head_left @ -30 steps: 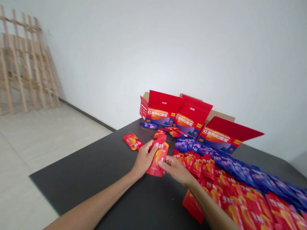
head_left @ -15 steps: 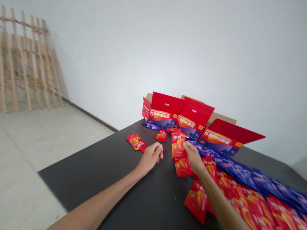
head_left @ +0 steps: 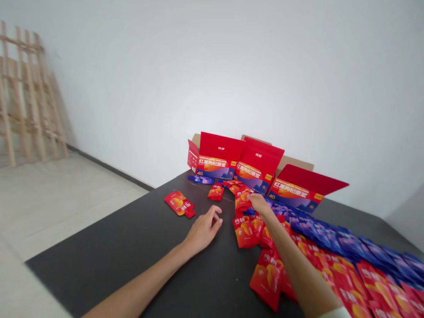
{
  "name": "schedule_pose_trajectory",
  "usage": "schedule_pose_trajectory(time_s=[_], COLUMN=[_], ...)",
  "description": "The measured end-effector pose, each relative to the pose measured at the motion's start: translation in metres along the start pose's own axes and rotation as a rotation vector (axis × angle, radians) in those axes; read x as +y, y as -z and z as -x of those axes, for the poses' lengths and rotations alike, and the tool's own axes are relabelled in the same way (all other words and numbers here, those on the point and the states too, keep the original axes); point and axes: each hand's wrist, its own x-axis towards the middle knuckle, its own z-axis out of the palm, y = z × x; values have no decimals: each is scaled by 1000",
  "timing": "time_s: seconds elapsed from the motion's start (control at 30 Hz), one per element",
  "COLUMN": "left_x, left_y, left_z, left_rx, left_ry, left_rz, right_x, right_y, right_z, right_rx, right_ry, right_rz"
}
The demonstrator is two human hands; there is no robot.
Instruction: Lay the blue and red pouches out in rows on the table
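Note:
My right hand (head_left: 260, 204) reaches far across the black table (head_left: 139, 247) and grips a red pouch (head_left: 242, 198), close in front of three open red boxes (head_left: 255, 170). My left hand (head_left: 202, 229) rests on the table with loosely curled fingers and holds nothing. Red pouches (head_left: 245, 229) lie in an overlapping row just right of it, under my right forearm. A row of blue pouches (head_left: 318, 229) runs behind the red ones toward the right.
A single red pouch (head_left: 179, 204) lies apart on the table at the left, another (head_left: 215, 192) sits nearer the boxes, and a blue pouch (head_left: 201, 179) lies by the leftmost box. A wooden lattice (head_left: 26, 97) leans on the wall at far left. White wall behind.
The pouch first held in both hands went into my right hand alone, which carried it forward toward the boxes. My left hand let go and settled on the table.

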Motion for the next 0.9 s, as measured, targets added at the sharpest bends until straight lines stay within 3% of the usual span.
schedule_pose_trajectory(time_s=[0.1, 0.27, 0.33, 0.5, 0.6, 0.7, 0.9], left_x=[-1, -2, -4, -9, -9, -9, -17], left_y=[0, 0, 0, -2, -2, -2, -4], left_z=[-1, -2, -5, -15, -16, -16, -19], left_rx=[-10, -78, -114, -143, -158, -164, -163], left_ry=[4, -9, -21, -38, -38, -39, -44], left_rz=[-45, -125, -169, -294, -338, -354, -364], right_x=[-9, -3, 10, 68, 111, 150, 188], right_y=[39, 127, 165, 239, 256, 256, 246], right_z=[21, 84, 116, 201, 244, 267, 261], right_rx=[-42, -38, 29, 165, 252, 264, 237], right_ry=[19, 65, 47, -222, -303, -365, -434], right_rz=[-127, -357, -401, -301, -112, 71, 323])
